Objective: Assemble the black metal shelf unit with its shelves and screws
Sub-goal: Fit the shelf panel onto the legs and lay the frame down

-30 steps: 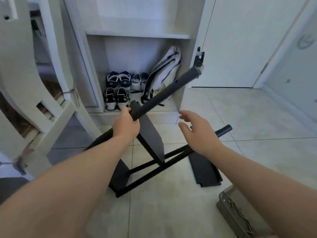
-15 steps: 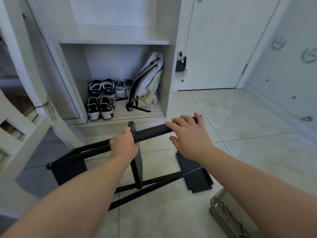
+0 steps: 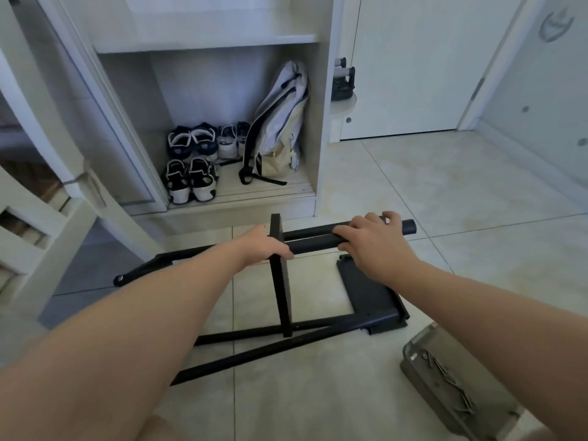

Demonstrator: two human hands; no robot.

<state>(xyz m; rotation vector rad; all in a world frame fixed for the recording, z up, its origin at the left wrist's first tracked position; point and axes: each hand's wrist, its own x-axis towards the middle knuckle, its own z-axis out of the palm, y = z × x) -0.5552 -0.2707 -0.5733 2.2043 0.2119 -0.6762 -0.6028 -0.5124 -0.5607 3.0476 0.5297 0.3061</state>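
**Square the frame up before reaching for a screw**

Nearest to me, at the lower right, a grey tray (image 3: 413, 367) holds the loose screws (image 3: 451, 383). It is close by the right arm, and nobody is touching it. Past it, the black shelf unit lies on its side on the tiled floor (image 3: 318, 405). 2 lower tubes (image 3: 254, 348) run along the tiles, splayed rather than parallel. 1 shelf panel (image 3: 372, 294) lies flat at their right end. A 2nd shelf panel (image 3: 281, 281) stands on edge and bridges from the lower tubes up to the upper tube (image 3: 315, 242).

Both hands are on that upper tube. The left hand (image 3: 265, 246) is wrapped round it where the upright panel meets it. The right hand (image 3: 372, 241) has its fingers curled over the top near the open end. Both grips are closed.

To my eye the step is lining this tube up with the panel. The left hand is best kept as the anchor at the joint, because the panel stands only on its thin edge and looks ready to tip. The right hand can then steer the free end level and in line with the lower tubes. I would let go for a screw only once the holes meet, and I cannot see them from here.

Further back, the open cabinet (image 3: 315, 122) with its shoes (image 3: 191, 179) and backpack (image 3: 276, 128) stands near the tube end, so any swing should be small.
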